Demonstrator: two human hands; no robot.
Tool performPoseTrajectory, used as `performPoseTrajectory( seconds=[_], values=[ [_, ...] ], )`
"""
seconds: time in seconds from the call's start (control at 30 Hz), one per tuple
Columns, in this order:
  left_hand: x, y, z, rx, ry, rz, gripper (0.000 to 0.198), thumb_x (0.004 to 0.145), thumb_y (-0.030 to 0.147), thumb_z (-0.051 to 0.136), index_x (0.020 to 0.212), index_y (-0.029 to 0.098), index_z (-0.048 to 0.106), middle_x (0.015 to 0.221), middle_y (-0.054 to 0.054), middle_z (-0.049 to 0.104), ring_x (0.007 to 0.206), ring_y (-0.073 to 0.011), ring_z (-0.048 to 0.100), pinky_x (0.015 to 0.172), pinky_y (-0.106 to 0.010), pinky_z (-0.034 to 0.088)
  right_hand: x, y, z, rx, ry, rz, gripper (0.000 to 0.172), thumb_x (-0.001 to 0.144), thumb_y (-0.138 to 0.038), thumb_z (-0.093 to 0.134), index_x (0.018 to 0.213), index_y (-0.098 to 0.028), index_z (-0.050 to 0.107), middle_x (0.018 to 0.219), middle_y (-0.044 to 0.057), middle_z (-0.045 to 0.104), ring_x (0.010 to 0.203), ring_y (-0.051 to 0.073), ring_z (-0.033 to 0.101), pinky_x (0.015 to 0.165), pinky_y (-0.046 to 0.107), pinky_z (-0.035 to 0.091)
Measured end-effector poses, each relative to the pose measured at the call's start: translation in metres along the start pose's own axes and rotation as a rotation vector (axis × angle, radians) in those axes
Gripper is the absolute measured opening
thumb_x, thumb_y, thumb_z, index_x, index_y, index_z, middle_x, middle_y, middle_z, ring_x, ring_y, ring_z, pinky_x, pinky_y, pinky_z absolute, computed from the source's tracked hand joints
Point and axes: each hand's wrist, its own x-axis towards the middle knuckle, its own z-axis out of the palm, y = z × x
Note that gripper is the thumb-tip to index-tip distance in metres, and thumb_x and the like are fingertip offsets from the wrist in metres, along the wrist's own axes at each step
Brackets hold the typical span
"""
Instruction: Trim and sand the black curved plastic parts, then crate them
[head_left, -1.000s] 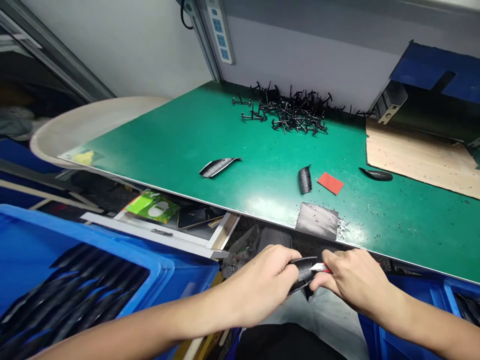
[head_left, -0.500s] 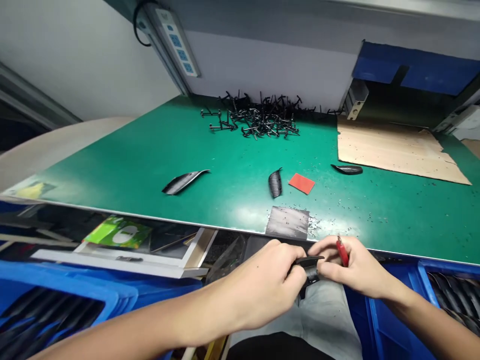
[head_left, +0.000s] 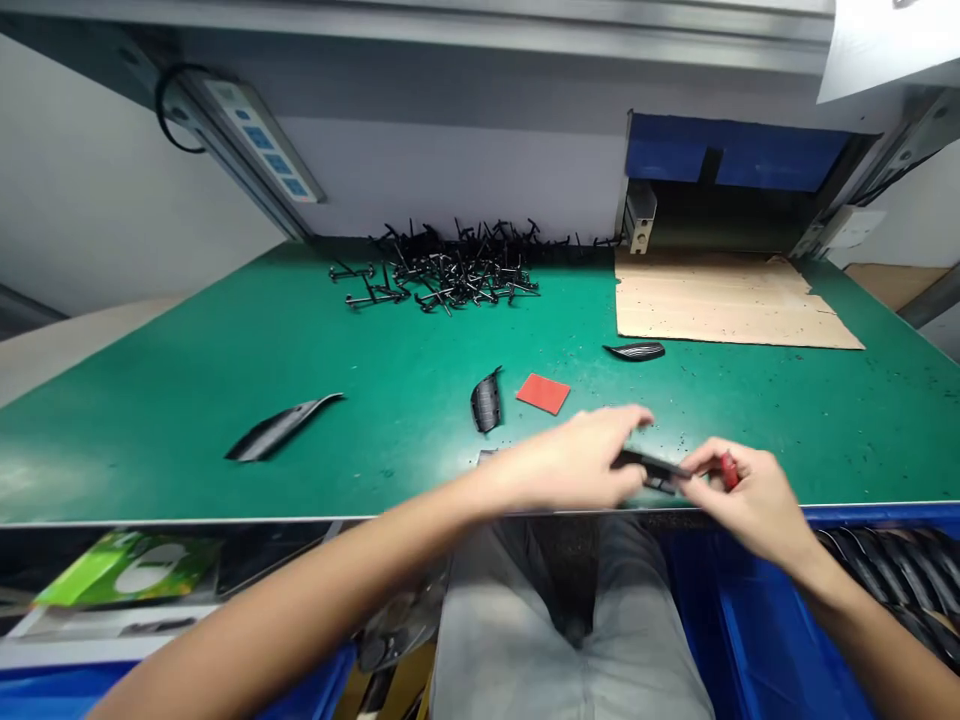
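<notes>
My left hand (head_left: pixel 576 462) and my right hand (head_left: pixel 752 496) are raised over the front edge of the green mat. The left fingers are shut on a black moulded piece (head_left: pixel 651 465), and the right fingertips are close to its end. My right hand also grips a small red-handled tool (head_left: pixel 729 471), with its tip hidden by the fingers. Three black curved pieces lie on the mat: one (head_left: pixel 281 428) at left, one (head_left: pixel 486 401) at centre and one (head_left: pixel 634 351) further back. A red pad (head_left: pixel 542 393) sits near the centre piece.
A heap of black moulded runners (head_left: pixel 435 270) lies at the back of the green mat (head_left: pixel 390 470), with a cardboard sheet (head_left: pixel 720 300) to its right. Blue crates (head_left: pixel 757 640) stand below the front edge, one holding black pieces (head_left: pixel 892 570). A grey abrasive sheet (head_left: pixel 487 456) is mostly behind my left forearm.
Both hands have risen from below the mat's front edge to above it, still holding the black piece and the red tool. The view has tilted upward, so the table sits lower in the picture.
</notes>
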Motion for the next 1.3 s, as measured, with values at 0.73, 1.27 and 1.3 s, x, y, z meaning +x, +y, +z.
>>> performPoseTrajectory(
  seconds=[0.73, 1.27, 1.3],
  values=[
    [-0.047, -0.009, 0.026, -1.136, -0.031, -0.175, 0.022, 0.087, 0.037, 0.05, 0.084, 0.016, 0.05, 0.065, 0.0, 0.057, 0.038, -0.0053, 0.039, 0.037, -0.018, 0.025, -0.016, -0.045, -0.006, -0.639, 0.04, -0.418, 0.053, 0.106, -0.061, 0.027, 0.084, -0.022, 0.054, 0.068, 0.002, 0.063, 0.054, 0.017, 0.058, 0.052, 0.027, 0.033],
    [-0.095, 0.005, 0.008, -0.572, -0.183, -0.291, 0.028, 0.085, 0.024, 0.034, 0.078, 0.017, 0.06, 0.056, 0.001, 0.052, 0.049, -0.0128, 0.046, 0.049, -0.024, 0.035, -0.019, -0.054, 0.056, -0.911, -0.352, -0.365, 0.089, 0.087, -0.09, 0.015, 0.068, -0.018, 0.065, 0.053, 0.009, 0.061, 0.043, 0.019, 0.053, 0.05, 0.032, 0.008],
    [-0.095, 0.006, 0.009, -0.526, -0.17, -0.271, 0.028, 0.086, 0.023, 0.034, 0.076, 0.017, 0.06, 0.058, 0.001, 0.053, 0.052, -0.0136, 0.048, 0.052, -0.025, 0.035, -0.018, -0.053, 0.056, -0.887, -0.398, -0.349, 0.088, 0.087, -0.09, 0.017, 0.068, -0.018, 0.065, 0.053, 0.008, 0.06, 0.043, 0.019, 0.052, 0.05, 0.032, 0.008]
  ],
)
